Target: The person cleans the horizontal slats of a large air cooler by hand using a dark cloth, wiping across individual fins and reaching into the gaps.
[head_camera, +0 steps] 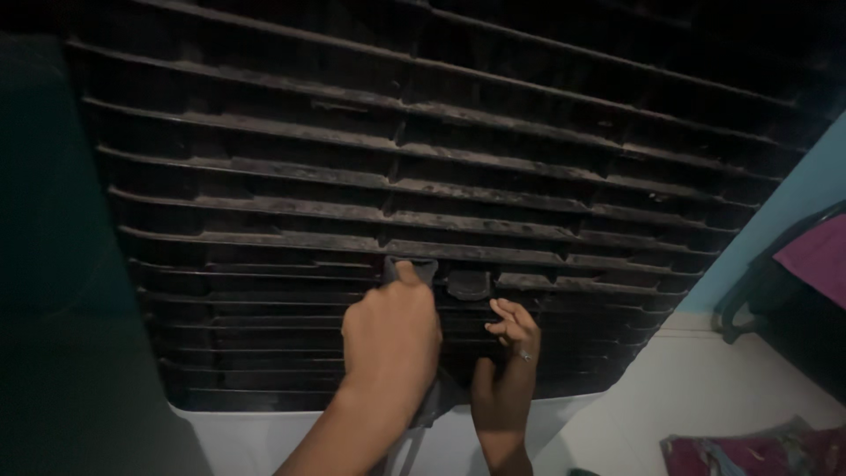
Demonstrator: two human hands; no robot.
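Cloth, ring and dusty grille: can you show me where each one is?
grey cloth (410,267), head view, on the top fold under the left hand's (392,339) fingers.
ring (525,356), head view, on the right hand's (507,353) finger.
dusty grille (423,150), head view, on a middle slat.

Left hand (390,339) raised, fingers pinched; right hand (509,353) raised, fingers curled.

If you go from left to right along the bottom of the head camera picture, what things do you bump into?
Dark panel → left hand holding a grey cloth → right hand on the dusty grille → white floor → pink fabric.
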